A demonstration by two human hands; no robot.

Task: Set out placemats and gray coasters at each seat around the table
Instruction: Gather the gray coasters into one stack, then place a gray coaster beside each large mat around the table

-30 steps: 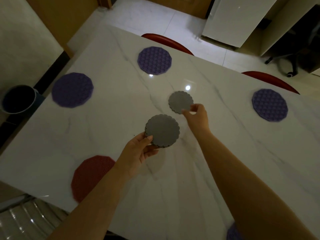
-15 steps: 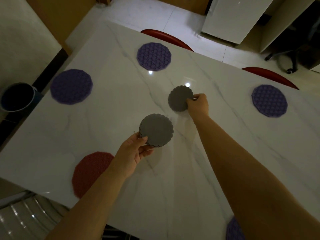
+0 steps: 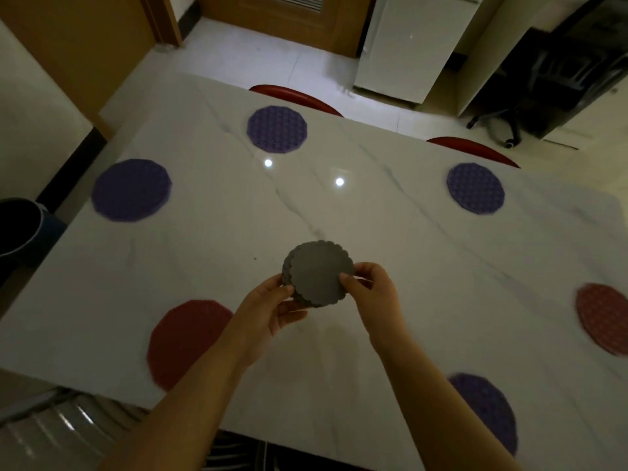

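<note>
A stack of gray scalloped coasters (image 3: 317,270) hangs above the middle of the white marble table (image 3: 390,239). My left hand (image 3: 272,309) grips the stack from below and my right hand (image 3: 370,287) pinches its right edge. Round placemats lie near the table's edges: purple ones at the far side (image 3: 277,129), the far right (image 3: 475,193), the left (image 3: 132,189) and under my right forearm (image 3: 489,407); red ones at the near left (image 3: 185,341) and the right edge (image 3: 603,317).
Two red chair backs (image 3: 295,96) (image 3: 472,151) stand behind the far edge. A dark bin (image 3: 20,226) sits on the floor at the left. A white cabinet (image 3: 404,45) and an office chair base (image 3: 499,127) are beyond the table.
My right hand brought the single gray coaster back from the table's middle onto the stack in my left hand. The view has pulled back, showing more placemats at the right.
</note>
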